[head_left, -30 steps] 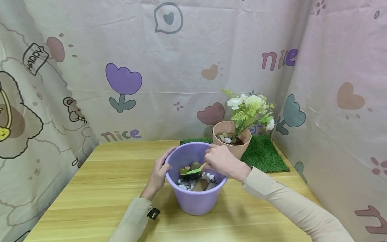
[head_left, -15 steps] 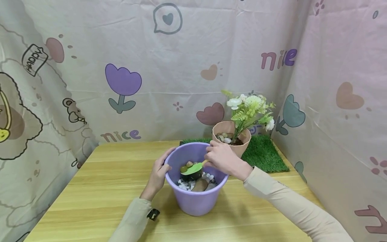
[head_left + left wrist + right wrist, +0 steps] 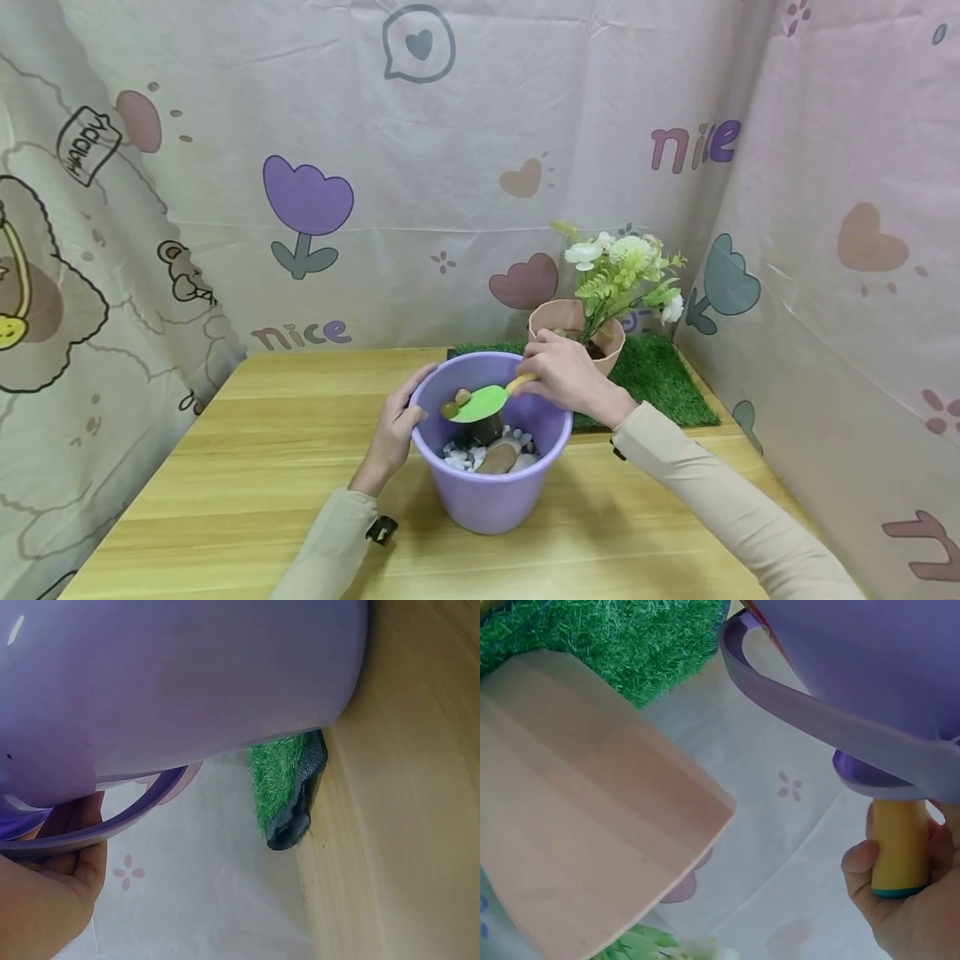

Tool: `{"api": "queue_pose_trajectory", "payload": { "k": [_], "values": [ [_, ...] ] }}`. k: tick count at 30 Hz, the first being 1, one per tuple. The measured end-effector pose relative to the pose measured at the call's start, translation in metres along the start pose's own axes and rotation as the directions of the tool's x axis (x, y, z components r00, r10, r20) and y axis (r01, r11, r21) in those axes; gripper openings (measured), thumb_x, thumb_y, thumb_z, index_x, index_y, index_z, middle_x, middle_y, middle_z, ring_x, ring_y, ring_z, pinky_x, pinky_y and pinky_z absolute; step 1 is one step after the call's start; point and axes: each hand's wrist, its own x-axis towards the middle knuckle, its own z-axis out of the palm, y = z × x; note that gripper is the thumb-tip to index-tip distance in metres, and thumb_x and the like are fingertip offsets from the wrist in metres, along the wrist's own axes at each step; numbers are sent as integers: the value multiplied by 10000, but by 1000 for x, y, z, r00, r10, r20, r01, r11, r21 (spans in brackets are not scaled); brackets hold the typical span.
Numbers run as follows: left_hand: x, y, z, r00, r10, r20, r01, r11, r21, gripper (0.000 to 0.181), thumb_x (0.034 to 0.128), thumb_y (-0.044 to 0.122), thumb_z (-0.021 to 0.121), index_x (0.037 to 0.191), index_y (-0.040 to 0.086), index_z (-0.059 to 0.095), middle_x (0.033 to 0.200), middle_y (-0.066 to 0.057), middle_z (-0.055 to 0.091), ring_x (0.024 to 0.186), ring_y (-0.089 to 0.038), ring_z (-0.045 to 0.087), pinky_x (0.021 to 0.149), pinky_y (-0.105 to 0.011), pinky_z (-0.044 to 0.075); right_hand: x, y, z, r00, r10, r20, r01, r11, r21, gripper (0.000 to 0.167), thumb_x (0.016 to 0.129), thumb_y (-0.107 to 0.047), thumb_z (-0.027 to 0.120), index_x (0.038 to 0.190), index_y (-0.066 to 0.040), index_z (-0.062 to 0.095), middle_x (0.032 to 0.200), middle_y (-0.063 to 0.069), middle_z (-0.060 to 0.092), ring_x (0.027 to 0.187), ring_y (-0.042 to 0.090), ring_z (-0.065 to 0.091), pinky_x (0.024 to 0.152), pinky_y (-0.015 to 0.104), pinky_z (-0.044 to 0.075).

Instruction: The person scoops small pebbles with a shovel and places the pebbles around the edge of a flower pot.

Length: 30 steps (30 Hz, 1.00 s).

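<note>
A purple bucket (image 3: 487, 500) stands upright on the table. My left hand (image 3: 396, 425) grips its left rim, the thumb on the inside; in the left wrist view that hand (image 3: 49, 900) is curled round the rim. Above the stones in the bucket, my right hand (image 3: 562, 371) holds a small trowel with a green blade (image 3: 480, 404). Its yellow handle (image 3: 900, 847) sits between thumb and fingers in the right wrist view. Two small brownish pebbles (image 3: 450, 410) are at the blade's far left edge. Below lie white pebbles (image 3: 468, 457), a dark stone (image 3: 487, 428) and a large brown stone (image 3: 498, 458).
Behind the bucket at right, a pink flowerpot (image 3: 558, 315) with white flowers (image 3: 630, 250) stands on a green turf mat (image 3: 660, 383), close to my right hand. Patterned cloth walls (image 3: 427, 167) border the wooden table (image 3: 300, 433) at the back and sides.
The trowel has risen inside the bucket, its green blade now showing more fully with pebbles at its edge. My right hand has moved slightly up and right. The left hand stays on the rim.
</note>
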Motion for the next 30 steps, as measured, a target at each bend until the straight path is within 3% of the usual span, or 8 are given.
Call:
{"api": "queue_pose_trajectory", "payload": {
  "k": [13,21,30],
  "values": [
    [0,-1,0,1000,0,-8,0,1000,9,697,743,-2,427,1428,104,506,1398,-156,558,1223,-318,551,950,-259,484,-2,2,6,990,132,-50,-123,979,164,195,720,-408,818,840,-257,789,827,-113,659,794,95,435,661,245,393],
    [0,3,0,1000,-16,1,16,1000,-3,702,751,9,425,1435,147,502,1403,-135,555,1228,-307,547,953,-262,487,-1,3,11,990,111,-83,-89,968,233,205,719,-337,833,887,-222,808,856,-88,674,806,107,429,686,263,363],
    [0,3,1,1000,-9,3,9,1000,3,702,752,9,423,1437,144,500,1402,-135,556,1233,-299,542,972,-220,459,-4,2,11,986,147,-82,-121,959,258,210,734,-336,822,902,-211,811,869,-83,676,819,119,432,702,275,364]
  ]
}}
